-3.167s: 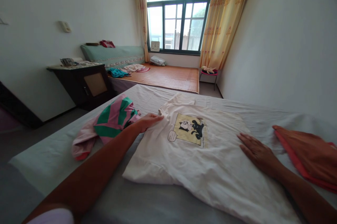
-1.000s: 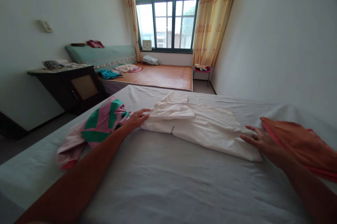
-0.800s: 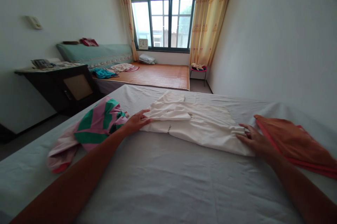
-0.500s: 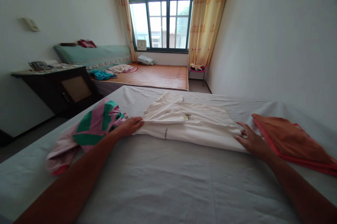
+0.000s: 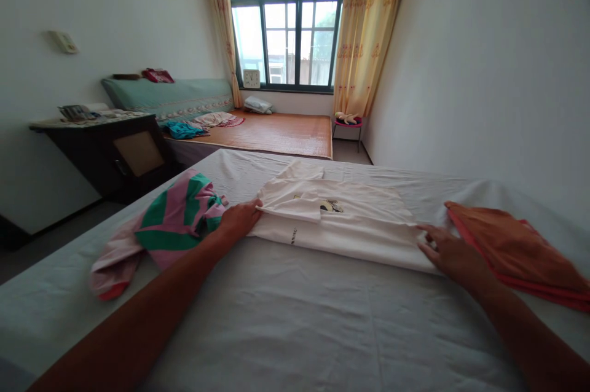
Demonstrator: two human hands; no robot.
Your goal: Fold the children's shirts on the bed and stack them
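Note:
A white T-shirt (image 5: 359, 233) lies across the sheet in front of me, its near side folded over in a long strip with small dark lettering. Part of a dark and yellowish print shows beyond the fold, and a sleeve lies over the strip's left part. At the shirt's left end, my left hand (image 5: 240, 220) is closed on the edge of the cloth. My right hand (image 5: 449, 254) rests at the other end, fingers apart, fingertips touching the cloth. Left of my left hand is a bunched pink and green garment (image 5: 173, 214). A folded orange-brown garment (image 5: 511, 244) lies beyond my right hand.
The white-sheeted bed (image 5: 299, 318) spreads under the clothes. Past it stands another bed with a brown mat (image 5: 286, 134), holding a blue cloth (image 5: 184, 129). A dark cabinet (image 5: 138, 152) is at left, a small stool (image 5: 348, 123) near the curtain. A wall (image 5: 483, 72) borders the right.
The near fold lies flatter and more of the print shows. My right fingers have come down onto the cloth, and my left hand has shifted slightly right. The whole view has moved a little.

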